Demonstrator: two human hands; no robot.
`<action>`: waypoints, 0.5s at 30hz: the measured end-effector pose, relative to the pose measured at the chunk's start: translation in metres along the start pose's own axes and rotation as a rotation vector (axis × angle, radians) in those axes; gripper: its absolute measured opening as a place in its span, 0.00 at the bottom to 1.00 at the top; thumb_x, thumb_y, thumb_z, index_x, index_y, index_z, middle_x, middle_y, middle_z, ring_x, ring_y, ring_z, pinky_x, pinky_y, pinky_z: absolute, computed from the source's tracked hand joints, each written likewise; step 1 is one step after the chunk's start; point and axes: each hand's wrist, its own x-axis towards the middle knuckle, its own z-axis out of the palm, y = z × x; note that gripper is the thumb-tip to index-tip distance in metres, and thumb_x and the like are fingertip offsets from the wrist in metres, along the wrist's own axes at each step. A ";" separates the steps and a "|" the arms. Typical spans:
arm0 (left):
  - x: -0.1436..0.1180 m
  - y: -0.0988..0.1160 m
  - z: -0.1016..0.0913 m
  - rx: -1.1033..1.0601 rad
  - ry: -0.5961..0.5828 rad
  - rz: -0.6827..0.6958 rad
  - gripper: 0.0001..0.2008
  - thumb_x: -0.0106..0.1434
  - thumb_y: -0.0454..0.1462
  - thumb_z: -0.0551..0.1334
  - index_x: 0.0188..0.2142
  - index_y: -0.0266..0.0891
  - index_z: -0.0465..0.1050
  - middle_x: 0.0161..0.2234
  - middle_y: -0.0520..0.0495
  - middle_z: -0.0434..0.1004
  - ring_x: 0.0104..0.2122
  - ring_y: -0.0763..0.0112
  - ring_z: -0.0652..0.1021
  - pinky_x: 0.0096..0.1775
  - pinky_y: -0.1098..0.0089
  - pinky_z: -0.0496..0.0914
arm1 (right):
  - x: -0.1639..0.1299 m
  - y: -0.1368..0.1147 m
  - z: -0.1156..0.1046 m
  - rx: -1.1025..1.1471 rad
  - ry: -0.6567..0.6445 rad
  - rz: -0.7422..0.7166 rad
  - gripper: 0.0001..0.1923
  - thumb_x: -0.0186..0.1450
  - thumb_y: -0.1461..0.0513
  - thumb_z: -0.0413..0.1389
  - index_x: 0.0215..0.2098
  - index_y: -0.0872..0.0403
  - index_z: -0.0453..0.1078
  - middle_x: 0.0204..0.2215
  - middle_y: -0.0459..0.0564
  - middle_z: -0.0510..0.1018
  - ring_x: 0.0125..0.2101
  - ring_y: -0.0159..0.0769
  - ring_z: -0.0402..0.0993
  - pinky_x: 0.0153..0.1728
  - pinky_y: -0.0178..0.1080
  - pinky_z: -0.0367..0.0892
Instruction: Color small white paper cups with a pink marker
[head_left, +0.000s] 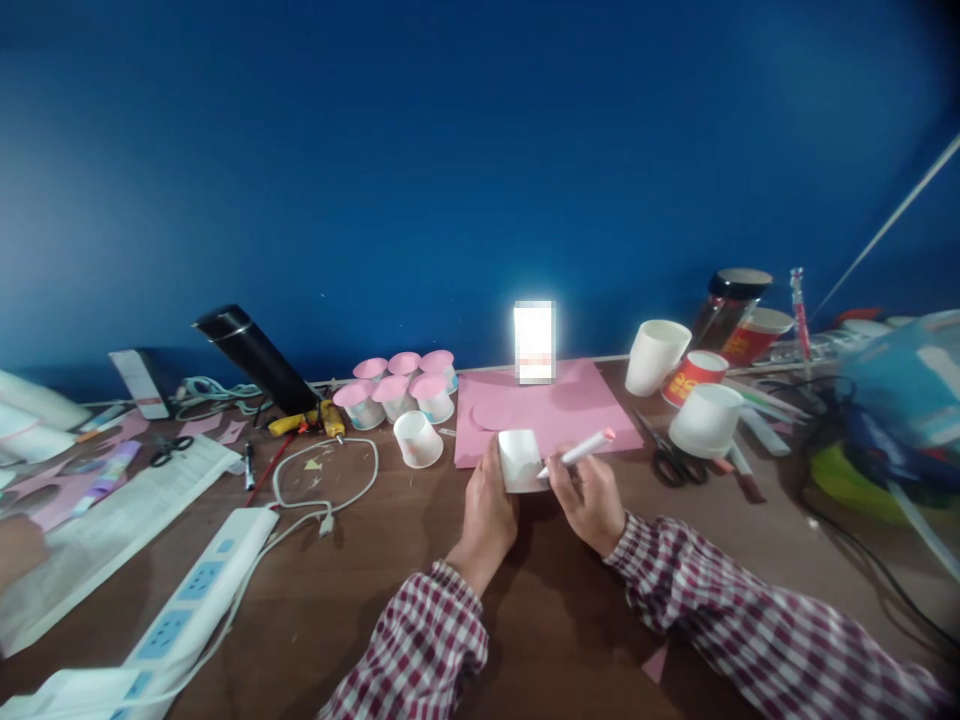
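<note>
My left hand (491, 505) is closed around the side of a small white paper cup (520, 462), low over the front edge of a pink paper sheet (555, 410). A white marker with a pink end (589, 452) is pinched in my right hand (589, 498), its tip at or very near the cup's right side; contact cannot be made out. On the pink sheet lies a pink paper disc (492, 414). Left of the sheet stand several paper cups topped with pink discs (391, 390) and one plain white cup (418, 440).
Scissors (671, 455), white cups (657, 358) and a red cup (697, 376) are on the right. A bright phone-like screen (535, 343) stands behind the sheet. Leftward are a black flask (259, 360), a yellow glue gun (330, 419), a cable (324, 505), a power strip (196, 590) and another person's hand (19, 550).
</note>
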 end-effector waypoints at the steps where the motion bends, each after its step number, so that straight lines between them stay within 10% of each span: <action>1: 0.000 0.000 0.000 -0.008 -0.007 -0.012 0.33 0.55 0.26 0.52 0.62 0.31 0.52 0.49 0.32 0.72 0.48 0.56 0.74 0.49 0.56 0.69 | 0.000 0.000 0.000 0.002 0.000 0.002 0.05 0.68 0.63 0.49 0.34 0.54 0.65 0.24 0.47 0.75 0.24 0.33 0.74 0.28 0.33 0.66; 15: 0.003 0.008 -0.008 -0.015 -0.023 -0.071 0.31 0.56 0.28 0.52 0.61 0.28 0.53 0.50 0.30 0.72 0.48 0.54 0.74 0.49 0.55 0.68 | 0.002 -0.008 -0.002 0.059 -0.028 0.042 0.08 0.67 0.61 0.48 0.31 0.53 0.64 0.21 0.47 0.75 0.21 0.33 0.73 0.24 0.33 0.66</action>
